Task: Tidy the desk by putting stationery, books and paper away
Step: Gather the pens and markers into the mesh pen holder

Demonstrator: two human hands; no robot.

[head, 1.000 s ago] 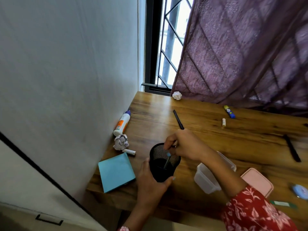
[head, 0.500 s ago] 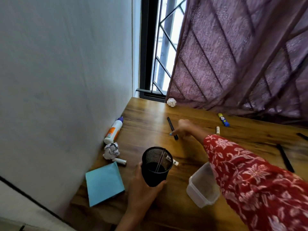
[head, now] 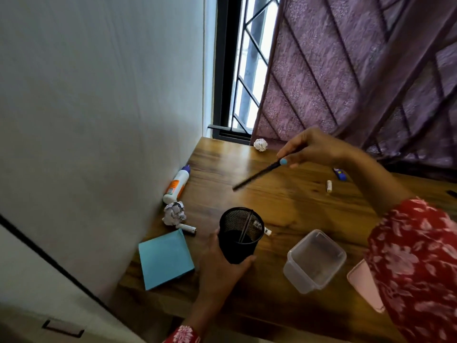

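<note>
The left hand [head: 220, 266] sits near the desk's front edge, fingers and thumb curled round a cup [head: 240, 235], forearm running up from the bottom of the view. The right hand [head: 312, 148] is raised over the desk's back edge, fingertips pinching a pen [head: 257, 176] that slants down to the left; its red-sleeved arm enters from the right.

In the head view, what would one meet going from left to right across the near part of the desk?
Blue sticky-note pad → left hand holding the black mesh pen holder → clear plastic container → pink lid.
</note>
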